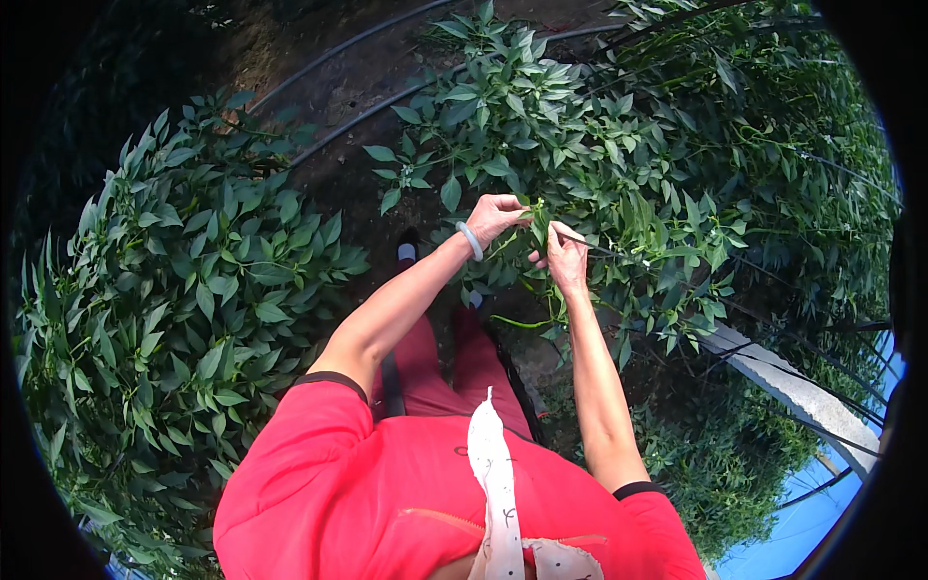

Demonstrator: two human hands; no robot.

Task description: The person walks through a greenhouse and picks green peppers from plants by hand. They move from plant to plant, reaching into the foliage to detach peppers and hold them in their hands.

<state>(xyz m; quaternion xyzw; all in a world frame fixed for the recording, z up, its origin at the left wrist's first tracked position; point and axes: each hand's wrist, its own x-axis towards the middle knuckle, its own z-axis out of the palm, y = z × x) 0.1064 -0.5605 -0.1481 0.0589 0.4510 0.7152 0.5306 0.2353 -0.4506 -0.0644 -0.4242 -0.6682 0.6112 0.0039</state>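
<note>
My left hand [497, 217], with a pale bangle [470, 241] at its wrist, pinches a leafy green shoot [539, 217] of a pepper plant [507, 123]. Close by on the right, my right hand [567, 255] has its thumb and forefinger closed at a dark cord [605, 251]. That cord runs rightward from the fingers into the foliage. Leaves partly hide the fingertips of both hands. Below them, a slender green pepper [519, 322] hangs low on the plant.
Dense pepper foliage [210, 290] fills the left side. Dark hoses [355, 130] lie along the soil beyond. At right, a pale concrete post [794, 395] leans through the row with dark lines around it. My shoes [407, 250] stand on the ground between the plants.
</note>
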